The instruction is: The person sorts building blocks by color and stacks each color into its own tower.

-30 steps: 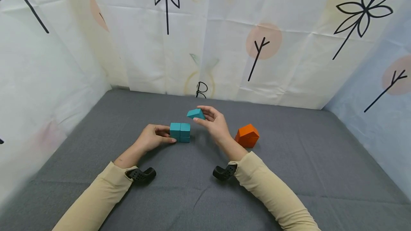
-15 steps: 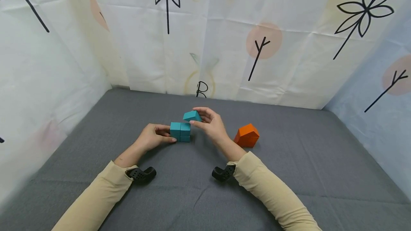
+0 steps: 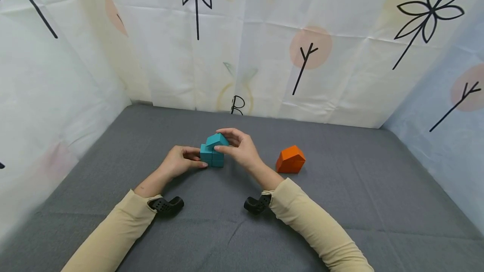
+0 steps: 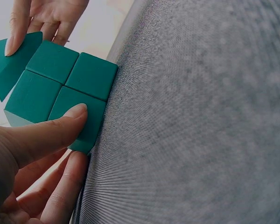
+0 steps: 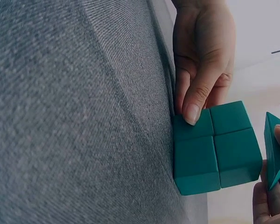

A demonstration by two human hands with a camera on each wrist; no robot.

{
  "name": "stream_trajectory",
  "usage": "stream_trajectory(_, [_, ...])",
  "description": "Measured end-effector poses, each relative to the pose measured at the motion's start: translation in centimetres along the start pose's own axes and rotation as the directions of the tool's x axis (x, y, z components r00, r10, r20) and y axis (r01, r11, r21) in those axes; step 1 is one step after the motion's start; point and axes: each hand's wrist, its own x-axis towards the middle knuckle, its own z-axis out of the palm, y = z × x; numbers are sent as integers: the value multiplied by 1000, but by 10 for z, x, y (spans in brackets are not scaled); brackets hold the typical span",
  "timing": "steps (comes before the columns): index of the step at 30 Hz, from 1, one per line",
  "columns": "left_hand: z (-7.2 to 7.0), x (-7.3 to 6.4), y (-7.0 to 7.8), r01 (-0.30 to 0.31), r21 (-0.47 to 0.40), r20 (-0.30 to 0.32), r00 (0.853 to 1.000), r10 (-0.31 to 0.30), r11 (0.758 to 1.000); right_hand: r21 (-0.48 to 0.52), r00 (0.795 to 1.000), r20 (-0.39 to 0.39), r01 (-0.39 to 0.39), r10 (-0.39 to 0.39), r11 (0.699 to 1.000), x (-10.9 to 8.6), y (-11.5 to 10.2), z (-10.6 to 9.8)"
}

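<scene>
Several teal cube blocks stand two wide and two high as a small stack point(image 3: 206, 155) on the grey cloth. My left hand point(image 3: 182, 161) holds the stack's left side, thumb on the near face of a bottom cube point(image 4: 84, 119) and fingers behind. Just above the stack, my right hand point(image 3: 242, 151) pinches a teal triangular block point(image 3: 216, 139) between thumb and fingers. In the right wrist view a narrow gap separates this triangular block point(image 5: 273, 151) from the stack's top. It looks slightly tilted in the left wrist view.
An orange block shape point(image 3: 291, 159) with a peaked top and a visible seam stands right of my right wrist. Grey cloth point(image 3: 340, 205) covers the table. A patterned white curtain point(image 3: 264, 74) closes off the back and sides.
My right hand has moved left and slightly down with the triangular block, from right of the stack to over it. The left hand and the stack have stayed in place.
</scene>
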Motion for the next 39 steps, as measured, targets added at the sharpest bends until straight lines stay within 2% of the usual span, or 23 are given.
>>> stream_trajectory(8, [0, 1, 0, -24, 4, -3, 1000, 24, 1000, -53, 1000, 19, 11, -10, 999, 1, 0, 4])
stream_trajectory(16, [0, 0, 2, -8, 8, -6, 1000, 8, 1000, -114, 999, 36, 35, -31, 993, 1, 0, 8])
stream_trajectory(23, [0, 1, 3, -16, 7, -7, 1000, 16, 1000, -162, 999, 38, 26, -20, 986, 1, 1, 9])
stream_trajectory(30, [0, 1, 3, -17, 15, -8, 1000, 18, 1000, -149, 999, 44, 29, -22, 988, 2, 3, 9])
stream_trajectory(33, [0, 1, 2, -17, 24, -10, 1000, 17, 1000, -146, 998, 54, 29, -21, 989, -3, -9, 10])
stream_trajectory(37, [0, 1, 1, -17, 26, -6, 1000, 17, 1000, -147, 998, 64, 31, -22, 989, -3, -8, 11])
stream_trajectory(39, [-1, 0, 1, -19, 22, 0, 1000, 19, 1000, -150, 997, 69, 40, -30, 988, 0, 2, 11])
